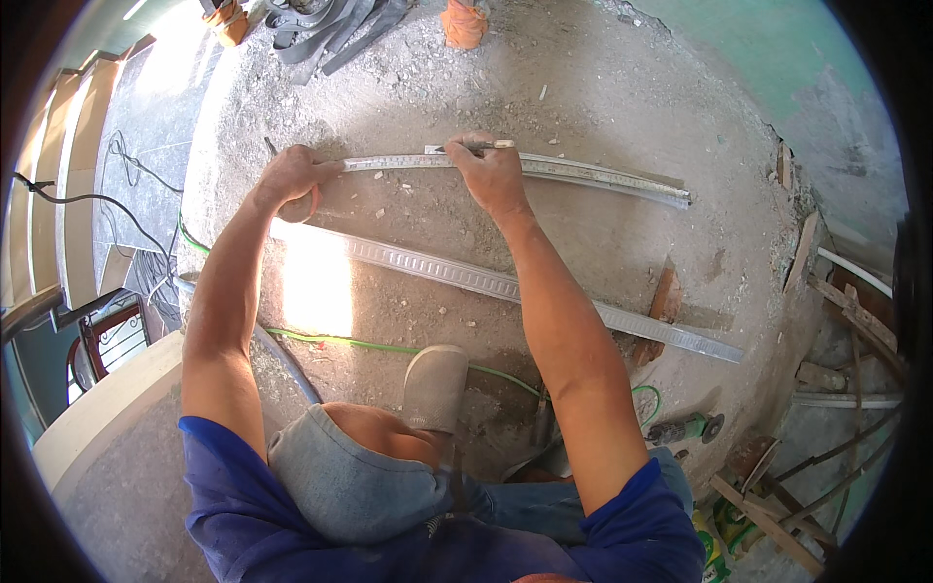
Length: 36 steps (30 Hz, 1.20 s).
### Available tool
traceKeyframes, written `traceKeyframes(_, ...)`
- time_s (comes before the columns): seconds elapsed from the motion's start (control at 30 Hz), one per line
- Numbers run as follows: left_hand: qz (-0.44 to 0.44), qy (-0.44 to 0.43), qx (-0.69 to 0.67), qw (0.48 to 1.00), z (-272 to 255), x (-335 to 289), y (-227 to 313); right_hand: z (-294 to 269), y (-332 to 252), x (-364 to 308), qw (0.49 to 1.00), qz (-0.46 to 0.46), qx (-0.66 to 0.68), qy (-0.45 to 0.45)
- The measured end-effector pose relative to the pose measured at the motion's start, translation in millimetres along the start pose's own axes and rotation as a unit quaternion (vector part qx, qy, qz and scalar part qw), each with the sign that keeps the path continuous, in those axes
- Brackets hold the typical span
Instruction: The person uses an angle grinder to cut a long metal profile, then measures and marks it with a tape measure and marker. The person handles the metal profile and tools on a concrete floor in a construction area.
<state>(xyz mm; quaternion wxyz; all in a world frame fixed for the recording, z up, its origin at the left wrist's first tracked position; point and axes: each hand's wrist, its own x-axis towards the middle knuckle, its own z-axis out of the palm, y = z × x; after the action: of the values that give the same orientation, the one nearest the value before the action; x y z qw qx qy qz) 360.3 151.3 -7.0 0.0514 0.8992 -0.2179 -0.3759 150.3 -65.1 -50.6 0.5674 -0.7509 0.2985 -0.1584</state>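
My left hand (290,177) is closed around a tape measure, whose case is mostly hidden apart from a reddish edge (313,204). The silver tape blade (394,162) runs out to the right, along a narrow metal strip (653,194) on the dusty floor. Over the middle of the blade, my right hand (489,178) pinches a slim pencil (502,144), its dark tip pointing left close to the strip. Nearer to me, a longer slotted metal channel (437,265) lies slantwise, passing beneath my right forearm.
A brown wood piece (664,306) lies by the channel's right part. A green angle grinder (685,428) rests at the right, near a green cable (374,344). Grey straps (330,29) are heaped at the far side. Stairs (73,185) stand left; scrap wood (777,530) lies lower right.
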Motion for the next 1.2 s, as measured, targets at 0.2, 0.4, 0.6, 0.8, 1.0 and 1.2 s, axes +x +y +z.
traceKeyframes(0.2,0.004,-0.009,-0.011,1.0,-0.1,1.1,-2.4,0.7,0.5,-0.1,1.0,-0.002,0.0,-0.001)
traceKeyframes(0.4,-0.002,-0.017,-0.011,1.0,1.4,5.9,-6.4,1.1,1.3,0.5,1.0,-0.005,-0.007,0.0)
traceKeyframes(0.6,-0.002,-0.014,-0.009,1.0,1.1,5.2,-5.5,2.1,0.7,0.7,1.0,0.002,-0.015,-0.003)
traceKeyframes(0.8,0.01,0.001,-0.013,1.0,1.8,3.2,-5.1,3.5,0.7,1.3,1.0,0.008,-0.011,-0.003)
traceKeyframes(1.0,0.0,-0.006,-0.003,1.0,0.0,1.4,-2.5,2.8,-3.3,0.9,1.0,0.018,-0.024,-0.007)
traceKeyframes(1.2,0.005,-0.016,-0.012,1.0,1.4,5.5,-5.3,3.9,1.2,2.6,1.0,0.017,-0.018,0.001)
